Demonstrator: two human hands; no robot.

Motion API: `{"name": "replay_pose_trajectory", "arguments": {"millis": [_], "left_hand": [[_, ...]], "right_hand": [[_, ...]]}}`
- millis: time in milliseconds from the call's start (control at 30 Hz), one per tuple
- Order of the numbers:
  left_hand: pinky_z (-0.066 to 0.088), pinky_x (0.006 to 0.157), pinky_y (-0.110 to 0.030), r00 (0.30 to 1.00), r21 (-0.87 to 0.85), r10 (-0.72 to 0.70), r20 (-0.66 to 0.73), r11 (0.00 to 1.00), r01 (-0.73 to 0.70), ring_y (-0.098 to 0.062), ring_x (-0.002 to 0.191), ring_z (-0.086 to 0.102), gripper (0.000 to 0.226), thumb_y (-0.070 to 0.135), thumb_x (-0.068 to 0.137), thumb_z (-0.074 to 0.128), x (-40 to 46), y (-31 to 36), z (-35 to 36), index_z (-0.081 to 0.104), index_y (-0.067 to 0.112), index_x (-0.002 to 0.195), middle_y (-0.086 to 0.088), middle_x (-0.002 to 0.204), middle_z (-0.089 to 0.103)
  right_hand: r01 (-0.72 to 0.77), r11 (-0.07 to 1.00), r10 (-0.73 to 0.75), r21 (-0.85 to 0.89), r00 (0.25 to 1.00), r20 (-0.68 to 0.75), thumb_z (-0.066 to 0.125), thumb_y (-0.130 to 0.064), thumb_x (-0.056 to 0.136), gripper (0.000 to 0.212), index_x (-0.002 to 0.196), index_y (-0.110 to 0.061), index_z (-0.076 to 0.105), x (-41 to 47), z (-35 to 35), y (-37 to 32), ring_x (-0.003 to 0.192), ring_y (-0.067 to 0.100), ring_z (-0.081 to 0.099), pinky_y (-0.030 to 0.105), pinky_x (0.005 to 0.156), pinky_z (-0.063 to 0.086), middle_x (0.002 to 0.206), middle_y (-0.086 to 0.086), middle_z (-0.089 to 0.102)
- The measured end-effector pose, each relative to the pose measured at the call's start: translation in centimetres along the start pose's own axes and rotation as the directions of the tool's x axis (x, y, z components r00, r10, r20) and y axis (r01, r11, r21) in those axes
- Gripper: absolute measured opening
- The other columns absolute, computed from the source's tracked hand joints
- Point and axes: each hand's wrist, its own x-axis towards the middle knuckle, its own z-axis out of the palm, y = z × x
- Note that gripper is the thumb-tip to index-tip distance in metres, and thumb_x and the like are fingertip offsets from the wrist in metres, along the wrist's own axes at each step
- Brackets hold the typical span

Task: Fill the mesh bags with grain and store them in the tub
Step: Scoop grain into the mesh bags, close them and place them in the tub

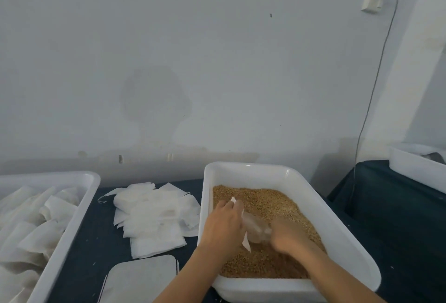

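Blurrily, both hands [253,230] grip one mesh bag [257,229] over the grain [277,203], its mouth hidden.

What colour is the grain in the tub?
Golden brown, seen in the head view: the grain fills the white tub.

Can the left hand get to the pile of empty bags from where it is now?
Probably yes: the left hand grips a mesh bag over the grain tray's left side, and the empty bags lie just beyond its wall, nothing between.
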Motion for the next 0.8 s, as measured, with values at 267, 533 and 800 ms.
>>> {"name": "replay_pose_trajectory", "arguments": {"millis": [267, 533, 800], "left_hand": [[0.040, 0.086, -0.025, 0.999, 0.043, 0.009, 0.046, 0.999, -0.011, -0.015, 0.104, 0.044, 0.022, 0.012, 0.099, 0.038, 0.3, -0.2, 0.7, 0.044, 0.017, 0.120, 0.001, 0.113, 0.055], [0.040, 0.083, -0.025, 0.994, 0.062, 0.011, 0.105, 0.998, -0.017, -0.016, 0.104, 0.044, 0.021, 0.009, 0.097, 0.044, 0.2, 0.0, 0.5, 0.048, 0.020, 0.115, -0.001, 0.113, 0.051], [0.040, 0.082, -0.025, 0.997, 0.057, 0.025, 0.077, 0.998, -0.029, -0.017, 0.105, 0.043, 0.023, 0.007, 0.096, 0.045, 0.1, -0.2, 0.4, 0.050, 0.019, 0.116, -0.002, 0.114, 0.049]], "right_hand": [[-0.089, 0.965, 0.073, -0.248, 0.995, -0.074, 0.031, -0.015, 0.096, 0.034, 0.122, -0.014, 0.054, -4.6, -5.0, 4.0, 0.082, 0.014, 0.063, 0.019, 0.060, 0.040, 0.089, -0.005, 0.058], [-0.094, 0.916, 0.118, -0.389, 0.992, 0.038, 0.028, -0.059, 0.094, 0.056, 0.101, -0.016, 0.064, -0.9, -4.7, 2.4, 0.095, 0.018, 0.064, 0.026, 0.076, 0.047, 0.092, -0.002, 0.063], [-0.126, 0.988, 0.124, -0.087, 0.992, -0.027, 0.029, -0.034, 0.100, 0.050, 0.144, -0.010, 0.033, 2.0, -1.6, 2.7, 0.096, 0.018, 0.059, 0.026, 0.081, 0.049, 0.134, 0.006, 0.054]]}}
